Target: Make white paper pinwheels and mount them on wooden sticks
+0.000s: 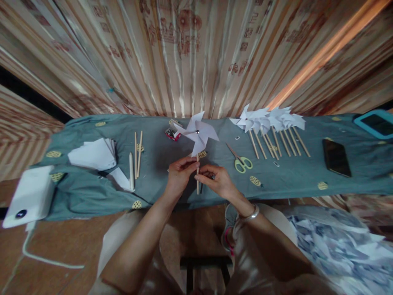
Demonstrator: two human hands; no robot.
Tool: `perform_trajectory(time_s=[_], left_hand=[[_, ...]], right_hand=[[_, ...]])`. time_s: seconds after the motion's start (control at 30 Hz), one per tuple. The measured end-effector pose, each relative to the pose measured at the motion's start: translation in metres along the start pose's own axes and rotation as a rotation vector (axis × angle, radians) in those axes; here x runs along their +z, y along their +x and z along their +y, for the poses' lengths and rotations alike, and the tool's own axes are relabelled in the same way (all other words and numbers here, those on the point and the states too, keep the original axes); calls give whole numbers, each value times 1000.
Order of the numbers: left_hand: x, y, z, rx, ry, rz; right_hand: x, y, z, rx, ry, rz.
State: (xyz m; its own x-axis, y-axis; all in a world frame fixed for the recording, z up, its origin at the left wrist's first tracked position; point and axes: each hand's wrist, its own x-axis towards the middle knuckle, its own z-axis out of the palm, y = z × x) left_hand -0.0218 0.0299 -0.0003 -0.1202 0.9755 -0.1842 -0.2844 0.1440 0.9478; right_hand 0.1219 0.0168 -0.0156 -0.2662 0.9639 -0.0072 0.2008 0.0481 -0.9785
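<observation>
A white paper pinwheel (pixel 201 139) with a shiny pin at its centre stands upright on a thin wooden stick. My left hand (pixel 181 172) pinches that stick below the paper blades. Just lower, the fingers of my right hand (pixel 216 180) are closed on the same stick from the other side. Behind the pinwheel, partly covered by a blade, sits a small red box of pins (pixel 172 134). Green-handled scissors (pixel 240 160) lie right of my hands, and a row of finished-looking pinwheels (pixel 270 119) lies beyond them.
At the left are a stack of white paper (pixel 92 155), two loose sticks (pixel 139 155), a white pen-like tool (pixel 131 172) and a white power bank (pixel 29 196) with a cable. A black phone (pixel 336 157) and a blue-framed device (pixel 376 124) lie right. Curtains hang behind the cloth-covered table (pixel 215 192).
</observation>
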Motion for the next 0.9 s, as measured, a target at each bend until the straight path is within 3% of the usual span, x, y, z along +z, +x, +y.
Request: perform_trajectory(time_s=[0.2,0.57,0.9], left_hand=[[1,-1,3,-35,-62,13],[-1,0,2,-37,-83,6],[-2,-4,0,-30,-22,-82]], right_hand=[[10,-6,0,20,-4,-23],[17,-13,3,99,124,144],[18,-42,12,148,-56,168]])
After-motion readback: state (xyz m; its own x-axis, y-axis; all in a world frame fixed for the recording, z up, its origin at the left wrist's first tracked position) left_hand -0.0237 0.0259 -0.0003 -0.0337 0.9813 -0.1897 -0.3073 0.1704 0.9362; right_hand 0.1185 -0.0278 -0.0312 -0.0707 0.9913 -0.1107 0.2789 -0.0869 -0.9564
